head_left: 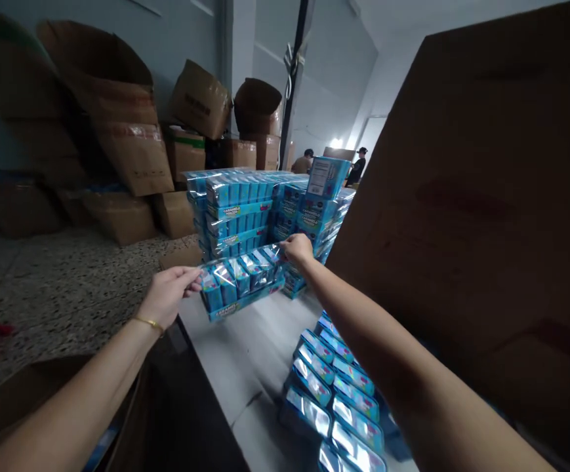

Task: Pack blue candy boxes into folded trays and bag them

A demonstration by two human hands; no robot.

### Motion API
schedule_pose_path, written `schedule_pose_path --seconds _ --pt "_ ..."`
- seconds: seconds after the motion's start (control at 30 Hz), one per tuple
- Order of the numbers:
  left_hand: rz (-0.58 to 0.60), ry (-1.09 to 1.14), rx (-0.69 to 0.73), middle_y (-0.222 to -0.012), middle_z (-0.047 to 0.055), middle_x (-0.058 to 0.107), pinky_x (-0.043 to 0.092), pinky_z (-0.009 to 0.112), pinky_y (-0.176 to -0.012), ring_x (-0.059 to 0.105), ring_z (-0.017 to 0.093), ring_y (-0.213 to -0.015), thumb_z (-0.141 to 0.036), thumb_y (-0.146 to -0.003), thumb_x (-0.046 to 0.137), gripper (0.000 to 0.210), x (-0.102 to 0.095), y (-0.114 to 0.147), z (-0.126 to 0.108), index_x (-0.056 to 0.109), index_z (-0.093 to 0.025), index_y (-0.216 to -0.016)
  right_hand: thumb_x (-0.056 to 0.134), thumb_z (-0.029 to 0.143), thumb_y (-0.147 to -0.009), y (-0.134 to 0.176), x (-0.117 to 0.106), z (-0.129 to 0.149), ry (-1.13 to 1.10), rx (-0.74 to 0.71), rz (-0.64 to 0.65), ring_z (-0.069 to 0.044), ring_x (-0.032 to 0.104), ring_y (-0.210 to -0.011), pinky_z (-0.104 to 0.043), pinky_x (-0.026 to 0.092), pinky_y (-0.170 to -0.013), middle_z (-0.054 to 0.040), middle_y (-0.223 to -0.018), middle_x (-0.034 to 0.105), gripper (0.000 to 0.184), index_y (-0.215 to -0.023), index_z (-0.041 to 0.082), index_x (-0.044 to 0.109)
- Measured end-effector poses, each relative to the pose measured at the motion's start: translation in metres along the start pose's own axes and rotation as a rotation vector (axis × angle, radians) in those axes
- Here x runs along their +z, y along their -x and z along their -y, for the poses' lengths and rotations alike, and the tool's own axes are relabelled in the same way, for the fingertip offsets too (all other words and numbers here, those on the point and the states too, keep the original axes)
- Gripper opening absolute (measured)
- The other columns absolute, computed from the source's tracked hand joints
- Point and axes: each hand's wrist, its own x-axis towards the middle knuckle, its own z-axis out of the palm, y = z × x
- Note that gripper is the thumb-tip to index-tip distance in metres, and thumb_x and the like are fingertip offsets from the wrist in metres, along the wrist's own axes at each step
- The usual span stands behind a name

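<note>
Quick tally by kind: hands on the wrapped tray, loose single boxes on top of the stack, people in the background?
Hands gripping the wrapped tray: 2, left hand and right hand
Single box atop the blue stack: 1
People in the background: 2
Total: 5

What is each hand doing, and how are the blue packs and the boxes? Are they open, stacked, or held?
left hand: gripping the left end of the held pack
right hand: gripping its right end
held pack: wrapped, lifted off the table, tilted
stack of packs: piled, wrapped
single box: upright on top of the stack
near packs: lying on the table
cardboard boxes: heaped by the wall, some open
</note>
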Motion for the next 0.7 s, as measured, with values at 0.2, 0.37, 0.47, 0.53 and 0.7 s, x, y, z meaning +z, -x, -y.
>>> schedule_pose_path --seconds 0.2,0.37,0.47,0.53,0.7 --pt "0.017 -0.027 -0.032 -0.057 0.0 0.059 0.036 0.018 -0.05 0.053 0.008 -0.055 -0.029 -0.065 0.062 0.023 0.034 -0.049 0.012 0.06 -0.008 -0.073 0.053 0.023 -0.073 -0.062 0.032 0.003 0.087 -0.074 -0.079 -0.022 0.06 -0.083 -0.03 0.041 -0.073 -0.0126 -0.081 0.066 0.018 -0.08 0.014 0.067" --pt "-0.022 -0.061 -0.041 -0.076 0.005 0.062 0.042 0.02 -0.054 0.058 0.011 -0.064 -0.027 -0.07 0.056 0.03 0.037 -0.065 0.042 0.058 -0.007 -0.091 0.054 0.021 -0.074 -0.036 0.04 -0.024 0.059 -0.228 -0.036 -0.02 0.053 -0.101 -0.028 0.038 -0.085 -0.0087 -0.107 0.06 0.028 -0.1 0.016 0.062" --pt "-0.212 -0.084 0.06 -0.1 0.007 0.058 0.043 0.019 -0.055 0.057 0.008 -0.067 -0.025 -0.069 0.058 0.048 0.029 -0.058 0.06 0.046 -0.013 -0.114 0.052 0.021 -0.076 0.036 0.01 -0.054 -0.055 -0.359 0.082 -0.017 0.055 -0.096 -0.028 0.041 -0.083 -0.0047 -0.104 0.062 0.026 -0.099 0.019 0.062" --pt "-0.296 -0.104 0.186 -0.107 0.007 0.055 0.046 0.022 -0.061 0.058 0.011 -0.073 -0.027 -0.065 0.062 0.055 0.031 -0.035 0.068 0.045 -0.017 -0.117 0.05 0.024 -0.078 0.107 -0.021 -0.077 -0.139 -0.321 0.192 -0.016 0.06 -0.081 -0.026 0.045 -0.073 -0.0033 -0.089 0.065 0.022 -0.095 0.019 0.063" --pt "-0.022 -0.353 0.261 -0.114 -0.01 0.055 0.041 0.034 -0.091 0.055 0.021 -0.097 -0.04 -0.072 0.054 0.037 0.065 0.089 0.086 0.051 -0.04 -0.108 0.045 0.025 -0.083 0.303 -0.094 -0.138 -0.056 -0.106 0.18 -0.013 0.06 -0.076 -0.023 0.045 -0.069 -0.0011 -0.082 0.066 0.021 -0.09 0.023 0.065"
